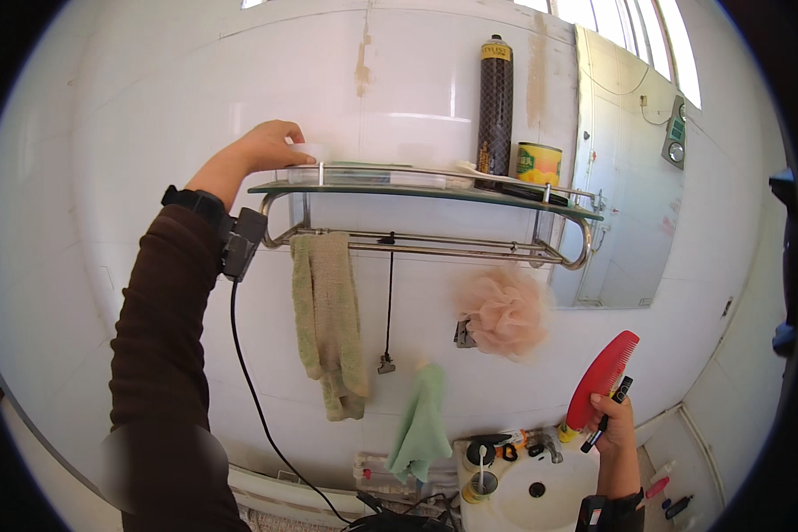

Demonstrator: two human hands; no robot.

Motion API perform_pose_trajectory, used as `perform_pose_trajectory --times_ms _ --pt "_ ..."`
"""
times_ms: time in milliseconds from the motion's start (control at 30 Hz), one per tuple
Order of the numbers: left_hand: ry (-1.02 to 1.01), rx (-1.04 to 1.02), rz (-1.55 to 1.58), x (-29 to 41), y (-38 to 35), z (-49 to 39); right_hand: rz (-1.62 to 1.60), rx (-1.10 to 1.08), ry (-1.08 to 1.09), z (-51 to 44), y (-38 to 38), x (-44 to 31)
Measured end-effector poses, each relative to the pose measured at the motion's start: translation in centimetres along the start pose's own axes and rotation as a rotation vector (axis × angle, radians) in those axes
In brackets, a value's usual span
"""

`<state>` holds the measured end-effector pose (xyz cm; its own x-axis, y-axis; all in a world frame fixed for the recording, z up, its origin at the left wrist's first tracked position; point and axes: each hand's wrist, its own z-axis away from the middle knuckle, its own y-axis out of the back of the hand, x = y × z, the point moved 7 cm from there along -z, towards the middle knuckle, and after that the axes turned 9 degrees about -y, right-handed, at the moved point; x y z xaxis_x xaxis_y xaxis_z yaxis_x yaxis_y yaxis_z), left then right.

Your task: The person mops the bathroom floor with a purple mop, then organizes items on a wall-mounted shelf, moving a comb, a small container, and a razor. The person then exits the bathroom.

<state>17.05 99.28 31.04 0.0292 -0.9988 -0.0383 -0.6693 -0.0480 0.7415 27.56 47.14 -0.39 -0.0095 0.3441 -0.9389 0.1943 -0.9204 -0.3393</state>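
Note:
My left hand [274, 146] is at the left end of the wall shelf [399, 191], with thumb and fingers around a translucent white plastic container [314, 153]. The glass shelf has a metal rail, which partly hides the container. Low on the right, my right hand [615, 422] grips a red comb [602, 379] and a slim black tube or pen [622, 391] together, above the washbasin's right side. The comb points up, teeth to the right. The tube bears writing and lies tilted across my fingers.
On the shelf stand a tall black spray can [496, 113] and a yellow tin [538, 163]. Below hang a towel [329, 319], a green cloth [420, 422] and a pink bath puff [505, 312]. The washbasin [512, 499] holds a cup [480, 487] with a toothbrush. A mirror [628, 199] is at right.

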Motion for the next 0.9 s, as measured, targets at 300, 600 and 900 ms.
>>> perform_pose_trajectory --times_ms 300,600,900 --pt "-0.328 -0.196 0.174 9.7 -2.0 -3.4 -0.101 -0.028 0.013 -0.5 0.1 -0.2" --pt "-0.026 -0.527 0.172 11.8 -5.1 -5.8 -0.148 -0.004 -0.018 -0.4 2.2 0.8" --pt "-0.067 -0.598 0.144 13.1 -5.6 -5.6 -0.138 0.085 0.013 -0.5 4.9 0.8"
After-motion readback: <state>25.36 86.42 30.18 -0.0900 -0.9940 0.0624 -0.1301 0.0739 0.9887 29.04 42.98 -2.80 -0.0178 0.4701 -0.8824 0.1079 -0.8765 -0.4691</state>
